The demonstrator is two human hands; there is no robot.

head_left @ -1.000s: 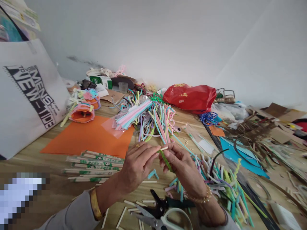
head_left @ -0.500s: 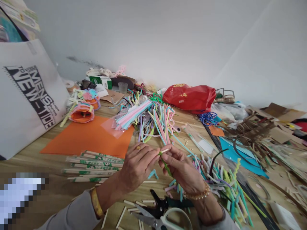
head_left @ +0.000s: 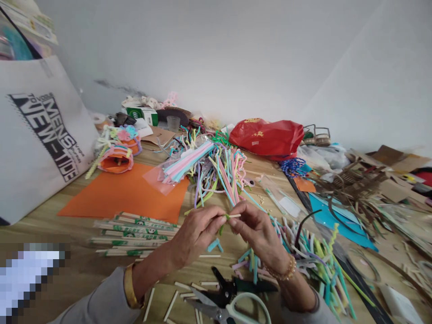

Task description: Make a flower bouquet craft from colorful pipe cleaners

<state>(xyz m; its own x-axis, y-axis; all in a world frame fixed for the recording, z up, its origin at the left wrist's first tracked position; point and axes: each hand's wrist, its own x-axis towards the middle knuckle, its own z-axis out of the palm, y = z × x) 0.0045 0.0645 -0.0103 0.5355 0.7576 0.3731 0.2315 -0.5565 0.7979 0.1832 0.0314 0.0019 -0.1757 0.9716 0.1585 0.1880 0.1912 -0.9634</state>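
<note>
so, the work in hand looks like joining a green pipe cleaner (head_left: 222, 230) to a short pale stick (head_left: 235, 216), held up over the wooden table (head_left: 74, 265). the left hand (head_left: 194, 236) is nearly closed, its thumb and fingers pinching in at the stick's near end. the right hand (head_left: 258, 234) is curled the same way and has the stick from the other side, its tip poking out past the grip. much of the green is hidden behind the fingers, so how far it wraps i can't tell. that grip seems to call for a snug turn of the green around the stick. just below lie scissors (head_left: 229, 306), with wrapped chopsticks (head_left: 135, 231) to the left and a heap of pipe cleaners (head_left: 313, 261) to the right.
</note>
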